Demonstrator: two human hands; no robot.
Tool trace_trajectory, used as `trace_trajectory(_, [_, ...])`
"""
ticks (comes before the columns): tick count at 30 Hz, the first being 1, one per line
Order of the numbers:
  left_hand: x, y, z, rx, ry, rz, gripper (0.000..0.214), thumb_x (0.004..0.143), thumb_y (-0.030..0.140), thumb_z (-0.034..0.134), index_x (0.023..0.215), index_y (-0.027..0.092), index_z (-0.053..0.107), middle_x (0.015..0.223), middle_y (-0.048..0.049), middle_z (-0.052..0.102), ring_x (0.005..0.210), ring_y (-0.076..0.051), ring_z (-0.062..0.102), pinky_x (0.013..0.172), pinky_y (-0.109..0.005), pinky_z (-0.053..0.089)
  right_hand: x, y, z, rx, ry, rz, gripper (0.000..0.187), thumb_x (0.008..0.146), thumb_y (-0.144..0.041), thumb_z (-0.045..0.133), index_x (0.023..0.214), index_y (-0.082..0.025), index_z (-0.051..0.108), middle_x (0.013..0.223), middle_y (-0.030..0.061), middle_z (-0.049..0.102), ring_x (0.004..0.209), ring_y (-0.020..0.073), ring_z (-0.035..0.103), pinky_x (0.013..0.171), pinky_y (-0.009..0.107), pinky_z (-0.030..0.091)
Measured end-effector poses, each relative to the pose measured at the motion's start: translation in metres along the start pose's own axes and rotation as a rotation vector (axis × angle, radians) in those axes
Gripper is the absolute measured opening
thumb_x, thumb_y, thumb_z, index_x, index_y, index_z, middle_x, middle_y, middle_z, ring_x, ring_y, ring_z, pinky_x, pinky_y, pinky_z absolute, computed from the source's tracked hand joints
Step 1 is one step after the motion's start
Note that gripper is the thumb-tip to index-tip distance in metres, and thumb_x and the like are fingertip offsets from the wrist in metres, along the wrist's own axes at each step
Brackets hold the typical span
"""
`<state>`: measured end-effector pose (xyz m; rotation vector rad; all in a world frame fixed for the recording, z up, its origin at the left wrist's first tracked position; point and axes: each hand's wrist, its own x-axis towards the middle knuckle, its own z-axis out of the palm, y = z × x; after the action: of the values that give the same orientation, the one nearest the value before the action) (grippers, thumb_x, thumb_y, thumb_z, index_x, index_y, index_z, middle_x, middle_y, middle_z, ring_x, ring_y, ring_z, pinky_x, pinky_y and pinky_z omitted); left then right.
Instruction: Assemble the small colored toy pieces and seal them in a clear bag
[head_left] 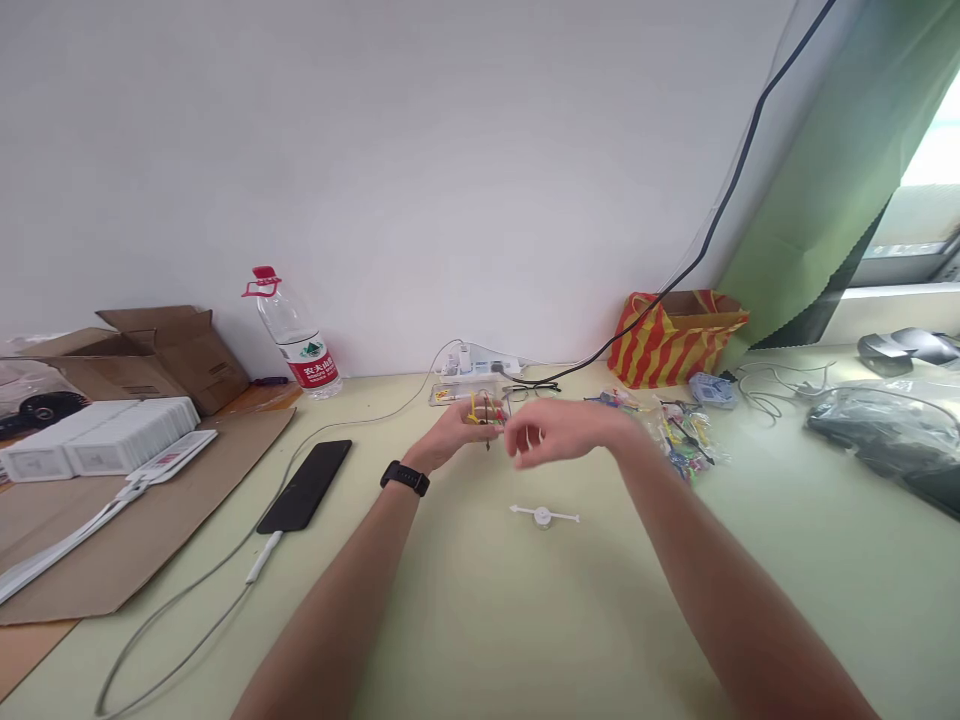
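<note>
I have the left hand [450, 433] out near the middle of the table [450, 620], its fingers closed around a small cluster of coloured pieces [486, 412], with yellow, red and green showing. The right hand [559, 430] hangs just beside it, fingers curled and bent downward, a gap showing between them; it is blurred from my end, and I cannot tell whether its fingertips pinch anything or touch the cluster. On the bare tabletop nearer to me than both hands, I see a white pointer-like piece [542, 517] with a round hub and two thin arms, well apart from the fingers. Beyond the right forearm I make out clear plastic bags of coloured parts [686, 440], and next to them a small pale-blue packet [712, 391] in front of a red-and-yellow striped bag [637, 350]. Behind the hands, a power strip [480, 372] sits close to the wall, with a pair of glasses [536, 388] near it. To the left I have a black phone [306, 487] lying flat, plugged into a white cable [264, 558].
</note>
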<state>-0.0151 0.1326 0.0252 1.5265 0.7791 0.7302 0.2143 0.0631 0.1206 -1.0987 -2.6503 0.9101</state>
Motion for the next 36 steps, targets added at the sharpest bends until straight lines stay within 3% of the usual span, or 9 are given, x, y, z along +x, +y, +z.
trace_trajectory(4, [0.0,-0.002,0.004,0.026,-0.058,-0.07,0.056,0.073,0.038,0.09,0.122,0.018,0.069,0.116,-0.0145,0.074,0.104,-0.025,0.07,0.093,-0.039,0.053,0.037,0.009,0.037,-0.068,-0.424,0.187,0.024,0.063,-0.025,0.086,0.084,-0.02,0.074,0.089,0.0021,0.076,0.081,0.0203,0.069,0.06,0.025,0.044])
trace_trajectory(8, [-0.001,0.003,0.004,0.064,-0.076,-0.051,0.061,0.074,0.038,0.089,0.127,0.02,0.067,0.123,-0.0158,0.072,0.109,-0.027,0.069,0.095,-0.04,0.052,0.053,0.014,0.05,-0.036,-0.445,0.196,0.017,0.062,-0.016,0.081,0.076,-0.018,0.072,0.077,0.0009,0.074,0.077,0.0211,0.071,0.062,0.025,0.046])
trace_trajectory(11, [0.0,0.004,0.005,0.092,-0.063,-0.007,0.06,0.071,0.037,0.09,0.125,0.019,0.069,0.117,-0.0145,0.074,0.106,-0.027,0.07,0.09,-0.038,0.053,0.04,0.017,0.033,0.092,-0.311,0.091,0.011,0.076,-0.023,0.073,0.086,-0.019,0.073,0.084,0.0018,0.076,0.08,0.0183,0.072,0.067,0.024,0.05])
trace_trajectory(14, [0.001,0.003,0.008,0.107,-0.076,0.031,0.055,0.071,0.038,0.089,0.12,0.018,0.071,0.11,-0.0136,0.076,0.1,-0.027,0.071,0.085,-0.036,0.053,0.02,0.019,0.009,0.393,0.083,-0.1,0.019,0.081,-0.034,0.074,0.091,-0.017,0.074,0.085,0.0051,0.077,0.081,0.02,0.073,0.071,0.028,0.054])
trace_trajectory(18, [0.001,0.003,0.014,0.074,-0.072,-0.02,0.055,0.076,0.042,0.087,0.123,0.019,0.07,0.116,-0.0148,0.075,0.106,-0.026,0.071,0.089,-0.038,0.052,0.003,0.017,-0.012,0.47,0.746,-0.191,0.029,0.083,-0.046,0.076,0.091,-0.017,0.076,0.088,0.0067,0.077,0.082,0.0211,0.07,0.077,0.034,0.055])
trace_trajectory(21, [0.0,0.007,0.019,0.078,-0.055,-0.04,0.059,0.078,0.047,0.086,0.129,0.021,0.068,0.121,-0.0153,0.074,0.109,-0.027,0.071,0.089,-0.038,0.053,0.001,0.016,-0.014,0.446,1.0,-0.173,0.032,0.082,-0.049,0.077,0.092,-0.018,0.077,0.09,0.0082,0.077,0.083,0.0225,0.07,0.078,0.036,0.057])
trace_trajectory(24, [-0.002,0.015,0.022,0.096,-0.036,-0.024,0.062,0.083,0.051,0.081,0.135,0.023,0.065,0.123,-0.0155,0.074,0.114,-0.029,0.07,0.091,-0.039,0.053,0.007,0.016,-0.011,0.428,1.032,-0.158,0.031,0.082,-0.048,0.077,0.09,-0.018,0.077,0.089,0.0081,0.078,0.082,0.0228,0.071,0.078,0.036,0.058])
trace_trajectory(30, [-0.005,0.039,0.015,0.052,0.067,0.095,0.055,0.084,0.05,0.079,0.131,0.023,0.068,0.137,-0.0152,0.066,0.12,-0.03,0.067,0.104,-0.046,0.052,0.023,0.021,0.002,0.365,0.948,-0.181,0.024,0.088,-0.042,0.07,0.09,-0.019,0.077,0.089,0.0068,0.078,0.082,0.0209,0.07,0.079,0.034,0.057])
trace_trajectory(36, [-0.008,0.055,-0.001,0.106,0.175,0.154,0.044,0.085,0.047,0.078,0.118,0.019,0.075,0.124,-0.0135,0.073,0.117,-0.029,0.069,0.105,-0.049,0.053,0.033,0.021,0.011,0.393,0.833,-0.128,0.029,0.09,-0.045,0.064,0.094,-0.019,0.075,0.086,0.0052,0.076,0.074,0.0181,0.066,0.071,0.031,0.056])
